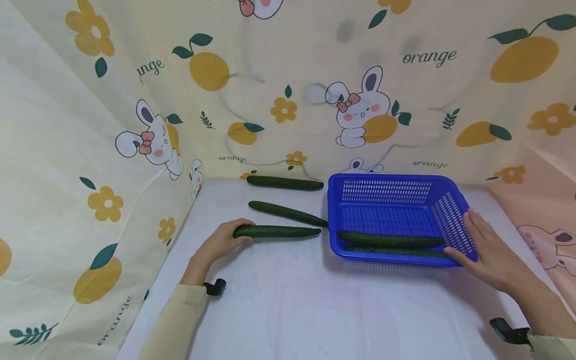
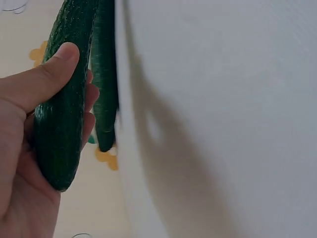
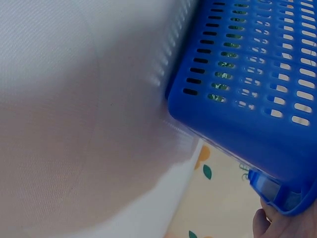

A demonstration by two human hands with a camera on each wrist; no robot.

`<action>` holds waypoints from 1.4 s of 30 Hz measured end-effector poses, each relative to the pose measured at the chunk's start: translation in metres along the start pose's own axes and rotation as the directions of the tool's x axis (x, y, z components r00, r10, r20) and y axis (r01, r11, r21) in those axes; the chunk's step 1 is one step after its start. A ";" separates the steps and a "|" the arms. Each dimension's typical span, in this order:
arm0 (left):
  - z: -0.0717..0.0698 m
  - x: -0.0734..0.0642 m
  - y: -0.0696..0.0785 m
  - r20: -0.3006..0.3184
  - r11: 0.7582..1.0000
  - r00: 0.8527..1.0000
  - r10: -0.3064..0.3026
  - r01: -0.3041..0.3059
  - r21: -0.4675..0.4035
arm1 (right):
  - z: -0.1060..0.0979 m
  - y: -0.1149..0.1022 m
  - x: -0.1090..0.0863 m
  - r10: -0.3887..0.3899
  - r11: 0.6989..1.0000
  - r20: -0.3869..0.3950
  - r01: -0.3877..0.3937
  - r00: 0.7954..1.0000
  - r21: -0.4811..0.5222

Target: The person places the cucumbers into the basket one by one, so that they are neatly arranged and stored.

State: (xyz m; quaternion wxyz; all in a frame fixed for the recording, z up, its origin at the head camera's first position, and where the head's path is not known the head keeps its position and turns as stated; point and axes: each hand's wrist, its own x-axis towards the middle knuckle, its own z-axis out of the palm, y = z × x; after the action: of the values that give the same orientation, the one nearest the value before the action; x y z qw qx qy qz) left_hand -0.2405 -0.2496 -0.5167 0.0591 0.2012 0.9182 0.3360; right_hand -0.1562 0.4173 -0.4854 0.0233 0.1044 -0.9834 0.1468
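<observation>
A white table [image 1: 310,310] runs back to a pale cloth [image 1: 292,55] printed with oranges, yellow flowers and rabbits, which covers the walls around it. Both forearms, in beige sleeves [image 1: 175,320], reach in from the near edge.

The left hand [image 1: 229,237] grips one cucumber [image 1: 281,231] near its left end — thumb across one side, fingers round the other. The right hand [image 1: 492,255] lies at the basket's near right corner, fingers extended and thumb spread over the rim.

The blue basket [image 1: 400,258] stands on the table's right part, with two cucumbers [image 1: 391,240] lying lengthwise along its near side. Left of it, a slanting cucumber [image 1: 288,214] points its right end at the basket — touching or not, I cannot tell — and a rear cucumber [image 1: 285,183] lies close to the cloth.
</observation>
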 end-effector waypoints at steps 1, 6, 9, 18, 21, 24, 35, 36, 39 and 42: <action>-0.003 -0.002 0.003 -0.011 1.000 1.000 0.003 -0.003 -0.009 | 0.000 0.000 0.000 0.001 1.000 0.000 -0.001 1.000 -0.002; -0.015 -0.008 0.016 -0.075 0.999 0.997 0.027 -0.029 -0.029 | -0.001 -0.001 0.000 0.004 1.000 0.001 -0.004 1.000 -0.004; -0.021 -0.009 0.025 -0.107 0.999 0.994 0.036 -0.040 -0.028 | -0.002 -0.002 0.001 0.004 1.000 0.003 -0.004 1.000 -0.004; -0.030 0.003 0.070 -0.153 0.996 0.986 0.059 -0.067 -0.051 | -0.002 -0.003 0.001 0.006 1.000 0.006 -0.006 1.000 -0.004; -0.030 0.012 0.085 -0.152 0.994 0.985 0.076 -0.088 -0.071 | -0.002 -0.003 0.001 0.008 1.000 0.010 -0.008 1.000 -0.002; -0.026 0.023 0.099 -0.140 0.991 0.986 0.093 -0.105 -0.078 | -0.002 -0.002 0.001 0.009 1.000 0.011 -0.009 1.000 -0.002; -0.002 0.063 0.150 -0.083 0.985 0.984 0.161 -0.165 -0.050 | 0.000 0.000 -0.001 -0.009 1.000 -0.009 0.009 1.000 0.011; 0.002 0.067 0.154 -0.077 0.985 0.983 0.164 -0.168 -0.044 | 0.000 0.000 -0.001 -0.009 1.000 -0.008 0.009 1.000 0.011; 0.013 0.078 0.166 -0.064 0.986 0.985 0.160 -0.163 -0.041 | 0.001 0.000 -0.001 -0.009 1.000 -0.008 0.009 1.000 0.010; 0.024 0.088 0.179 -0.046 0.987 0.987 0.155 -0.157 -0.040 | 0.001 0.001 -0.001 -0.018 1.000 -0.012 0.018 1.000 0.014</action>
State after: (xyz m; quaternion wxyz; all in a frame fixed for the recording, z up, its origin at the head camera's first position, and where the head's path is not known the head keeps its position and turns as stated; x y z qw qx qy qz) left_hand -0.2557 -0.0753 -0.4180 0.0172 0.2640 0.8931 0.3637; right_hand -0.1557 0.4184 -0.4863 0.0298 0.1126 -0.9811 0.1543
